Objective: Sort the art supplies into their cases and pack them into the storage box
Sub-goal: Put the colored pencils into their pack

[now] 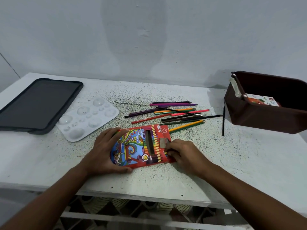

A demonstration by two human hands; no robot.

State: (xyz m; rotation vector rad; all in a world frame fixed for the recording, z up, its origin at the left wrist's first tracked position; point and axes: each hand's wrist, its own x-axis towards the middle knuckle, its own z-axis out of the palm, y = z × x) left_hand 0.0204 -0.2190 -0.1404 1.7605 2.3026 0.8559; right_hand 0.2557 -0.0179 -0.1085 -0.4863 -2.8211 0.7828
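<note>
Two hands are engaged: left hand (103, 151) steadies the light, flimsy pencil case (141, 145) by its edge, right hand (183, 154) pinches the torn end flap; gentle handling advised.

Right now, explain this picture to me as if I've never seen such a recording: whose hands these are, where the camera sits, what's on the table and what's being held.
There is no machine here. A person wears a camera on the head, so the one picture looks forward and down at their own two arms.

The left hand grips the left end of a red coloured-pencil case lying on a speckled white table. The right hand pinches the flap at the case's right, open end.

Behind the case lies a loose heap of coloured pencils, with a thin paintbrush across it. A thin dark stick, perhaps another brush, lies to the right. Further right stands a dark brown storage box with a printed packet inside. On the left lie a white paint palette and a dark tablet.
</note>
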